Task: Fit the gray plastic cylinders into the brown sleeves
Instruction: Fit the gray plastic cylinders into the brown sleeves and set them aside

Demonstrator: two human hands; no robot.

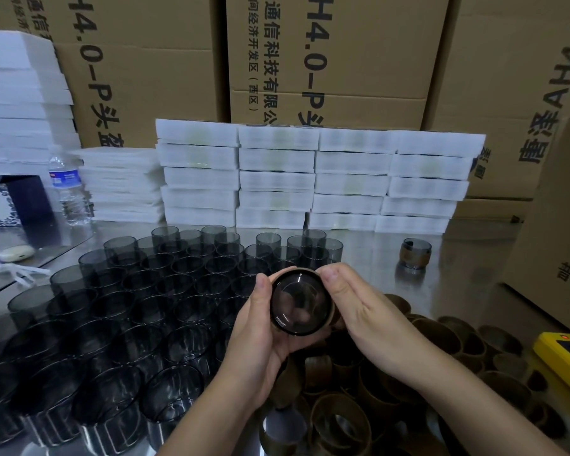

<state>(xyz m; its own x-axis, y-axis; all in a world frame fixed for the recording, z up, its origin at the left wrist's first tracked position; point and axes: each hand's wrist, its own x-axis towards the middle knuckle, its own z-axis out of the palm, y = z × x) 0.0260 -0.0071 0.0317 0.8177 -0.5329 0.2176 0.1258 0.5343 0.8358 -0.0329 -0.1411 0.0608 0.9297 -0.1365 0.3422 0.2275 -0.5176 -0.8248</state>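
Note:
A gray plastic cylinder (299,302) is held between both hands above the table, its round end facing me. A brown sleeve (331,314) wraps its far side; only a thin brown edge shows. My left hand (259,327) cups it from below and left, thumb on the rim. My right hand (356,301) presses on its right side, thumb at the top rim. Several loose gray cylinders (119,311) stand in rows at the left. A heap of empty brown sleeves (392,383) lies under my right forearm. One sleeved cylinder (416,254) stands alone at the back right.
Stacks of white foam trays (310,179) line the back, with cardboard boxes (326,60) behind. A water bottle (69,189) and a dark patterned box (10,199) stand at the left. A yellow device (566,360) lies at the right edge.

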